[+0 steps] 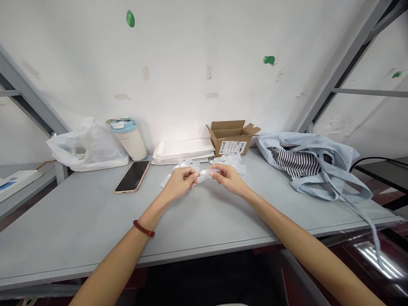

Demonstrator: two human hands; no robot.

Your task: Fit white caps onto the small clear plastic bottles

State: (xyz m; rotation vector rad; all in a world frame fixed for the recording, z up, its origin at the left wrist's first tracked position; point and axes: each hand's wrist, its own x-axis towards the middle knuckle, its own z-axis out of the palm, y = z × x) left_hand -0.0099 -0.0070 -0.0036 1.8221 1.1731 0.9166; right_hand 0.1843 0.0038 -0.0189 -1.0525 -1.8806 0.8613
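My left hand and my right hand meet over the middle of the grey table, both pinching a small clear plastic piece held between them. A red bead bracelet circles my left wrist. Several similar clear pieces lie on the table just behind the hands, in front of a stack of white sheets. What exactly the small piece is I cannot make out.
A phone lies face up left of the hands. Behind it stand a white cup with a blue lid and a clear plastic bag. An open cardboard box and a light-blue cloth bag sit on the right.
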